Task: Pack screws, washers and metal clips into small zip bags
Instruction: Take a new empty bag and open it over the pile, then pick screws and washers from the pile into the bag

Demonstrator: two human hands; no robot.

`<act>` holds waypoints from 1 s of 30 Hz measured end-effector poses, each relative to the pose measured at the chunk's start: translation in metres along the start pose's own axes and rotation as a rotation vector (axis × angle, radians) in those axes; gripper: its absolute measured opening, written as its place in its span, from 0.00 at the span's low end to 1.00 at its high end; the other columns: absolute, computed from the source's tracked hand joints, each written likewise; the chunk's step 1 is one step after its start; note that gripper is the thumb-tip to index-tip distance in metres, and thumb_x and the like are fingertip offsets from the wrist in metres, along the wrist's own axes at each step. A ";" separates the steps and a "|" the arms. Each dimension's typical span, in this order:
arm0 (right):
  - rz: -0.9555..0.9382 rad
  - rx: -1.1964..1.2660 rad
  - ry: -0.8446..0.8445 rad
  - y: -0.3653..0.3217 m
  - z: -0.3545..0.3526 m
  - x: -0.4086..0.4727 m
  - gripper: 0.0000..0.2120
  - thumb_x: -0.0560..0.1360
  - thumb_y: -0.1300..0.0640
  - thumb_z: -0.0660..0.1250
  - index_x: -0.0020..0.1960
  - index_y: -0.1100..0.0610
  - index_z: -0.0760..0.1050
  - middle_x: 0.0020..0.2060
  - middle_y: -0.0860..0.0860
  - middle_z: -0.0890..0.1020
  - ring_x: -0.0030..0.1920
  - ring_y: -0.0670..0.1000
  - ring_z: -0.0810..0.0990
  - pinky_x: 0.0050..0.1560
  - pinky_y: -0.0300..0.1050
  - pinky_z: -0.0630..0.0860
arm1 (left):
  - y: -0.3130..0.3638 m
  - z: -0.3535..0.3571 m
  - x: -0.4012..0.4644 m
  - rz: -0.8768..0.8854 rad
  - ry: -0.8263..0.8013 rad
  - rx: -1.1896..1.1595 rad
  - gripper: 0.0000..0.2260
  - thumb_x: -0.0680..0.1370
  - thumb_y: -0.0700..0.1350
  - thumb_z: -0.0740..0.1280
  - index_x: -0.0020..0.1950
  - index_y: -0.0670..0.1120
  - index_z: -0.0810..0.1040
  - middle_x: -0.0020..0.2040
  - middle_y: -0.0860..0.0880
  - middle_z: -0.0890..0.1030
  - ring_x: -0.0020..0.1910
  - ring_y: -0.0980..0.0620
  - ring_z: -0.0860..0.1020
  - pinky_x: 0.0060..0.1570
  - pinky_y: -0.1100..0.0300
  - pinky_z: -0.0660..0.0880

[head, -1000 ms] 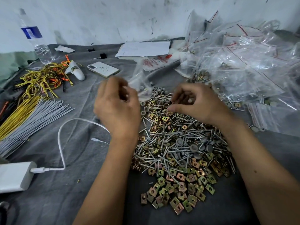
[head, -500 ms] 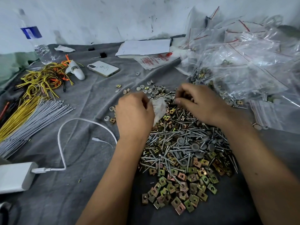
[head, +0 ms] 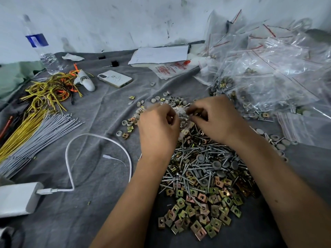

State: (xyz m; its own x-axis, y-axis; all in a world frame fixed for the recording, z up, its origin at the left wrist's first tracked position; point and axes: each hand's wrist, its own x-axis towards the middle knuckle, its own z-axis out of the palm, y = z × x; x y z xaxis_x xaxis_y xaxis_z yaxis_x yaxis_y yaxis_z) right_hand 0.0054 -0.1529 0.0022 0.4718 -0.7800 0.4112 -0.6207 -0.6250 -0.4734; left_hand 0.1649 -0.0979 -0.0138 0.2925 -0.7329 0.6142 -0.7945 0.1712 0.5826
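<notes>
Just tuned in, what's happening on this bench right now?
A person is bagging hardware on a grey cloth. The left hand and right hand both pinch a small clear plastic zip bag above a heap of silver screws. Brass-coloured square metal clips lie nearest the person, grey round washers beyond the hands. Filled clear bags are piled at far right.

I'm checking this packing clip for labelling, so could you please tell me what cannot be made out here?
- Small zip bag, head view: blurred, mostly hidden between left hand and right hand; contents unreadable.
- Both hands' fingertips: curled under, so the exact pinch is unclear.
- White charger: cut off by the left edge.
- Filled bags: glare hides the count.
</notes>
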 end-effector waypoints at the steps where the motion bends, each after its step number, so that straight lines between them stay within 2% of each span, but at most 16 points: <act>1: -0.005 0.061 0.041 -0.002 0.000 -0.001 0.07 0.73 0.61 0.78 0.50 0.54 0.85 0.39 0.42 0.83 0.36 0.34 0.78 0.38 0.24 0.70 | 0.000 0.001 -0.001 0.005 0.002 0.003 0.06 0.71 0.36 0.71 0.35 0.43 0.80 0.33 0.48 0.78 0.33 0.47 0.75 0.35 0.48 0.73; 4: -0.066 0.093 0.054 -0.010 0.001 -0.002 0.07 0.70 0.63 0.79 0.46 0.55 0.85 0.36 0.43 0.82 0.37 0.39 0.80 0.40 0.28 0.73 | 0.002 0.002 -0.002 -0.001 0.032 -0.018 0.06 0.71 0.36 0.72 0.34 0.43 0.80 0.33 0.49 0.78 0.32 0.48 0.75 0.34 0.48 0.72; 9: -0.133 -0.026 0.022 -0.011 0.005 0.001 0.07 0.73 0.64 0.76 0.51 0.57 0.87 0.44 0.53 0.84 0.44 0.51 0.81 0.47 0.47 0.78 | 0.003 0.002 -0.002 -0.045 0.105 -0.118 0.06 0.72 0.37 0.73 0.35 0.44 0.82 0.31 0.52 0.80 0.33 0.52 0.78 0.36 0.52 0.75; 12: -0.162 -0.051 0.048 -0.012 0.006 0.000 0.12 0.74 0.67 0.74 0.55 0.57 0.86 0.48 0.52 0.86 0.47 0.50 0.83 0.50 0.43 0.78 | 0.003 0.001 0.000 -0.178 0.099 -0.278 0.06 0.72 0.39 0.74 0.36 0.47 0.84 0.29 0.55 0.80 0.29 0.57 0.78 0.31 0.58 0.74; 15: -0.140 0.053 0.092 -0.014 0.007 -0.002 0.13 0.72 0.65 0.77 0.55 0.55 0.85 0.47 0.49 0.87 0.45 0.41 0.83 0.50 0.32 0.78 | 0.003 0.002 0.000 -0.285 0.077 -0.405 0.07 0.72 0.38 0.75 0.37 0.49 0.85 0.25 0.59 0.77 0.25 0.62 0.73 0.29 0.66 0.68; 20: -0.053 0.104 0.104 -0.009 0.009 -0.003 0.10 0.72 0.63 0.78 0.51 0.54 0.85 0.45 0.47 0.87 0.42 0.38 0.84 0.46 0.30 0.80 | 0.002 0.002 0.002 -0.339 0.092 -0.440 0.07 0.72 0.38 0.75 0.36 0.48 0.84 0.23 0.57 0.73 0.25 0.58 0.69 0.31 0.61 0.69; 24: -0.011 0.235 0.205 -0.008 0.004 -0.002 0.07 0.72 0.61 0.78 0.49 0.54 0.85 0.42 0.46 0.87 0.40 0.41 0.85 0.43 0.37 0.83 | 0.002 0.001 0.002 -0.333 0.112 -0.388 0.08 0.72 0.37 0.75 0.35 0.49 0.83 0.25 0.53 0.76 0.24 0.60 0.71 0.28 0.63 0.70; 27: 0.024 0.307 0.267 -0.002 -0.002 -0.001 0.05 0.74 0.58 0.77 0.49 0.53 0.82 0.41 0.44 0.85 0.38 0.41 0.84 0.38 0.35 0.81 | -0.001 0.000 0.003 -0.312 0.139 -0.362 0.09 0.72 0.36 0.73 0.35 0.48 0.83 0.25 0.55 0.76 0.25 0.60 0.71 0.29 0.64 0.70; 30: 0.069 0.127 0.088 0.014 -0.011 -0.001 0.05 0.74 0.49 0.76 0.48 0.49 0.82 0.39 0.40 0.82 0.37 0.38 0.80 0.38 0.31 0.73 | -0.004 -0.005 0.003 -0.213 0.199 -0.218 0.07 0.72 0.35 0.71 0.34 0.44 0.81 0.29 0.50 0.77 0.29 0.50 0.75 0.32 0.54 0.73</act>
State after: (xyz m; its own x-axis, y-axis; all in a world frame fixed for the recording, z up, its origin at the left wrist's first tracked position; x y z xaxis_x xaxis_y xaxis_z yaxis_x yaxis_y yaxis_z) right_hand -0.0105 -0.1609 0.0038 0.3703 -0.8190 0.4384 -0.5632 -0.5732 -0.5951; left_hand 0.1719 -0.0972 -0.0116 0.5539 -0.6288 0.5457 -0.5787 0.1805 0.7953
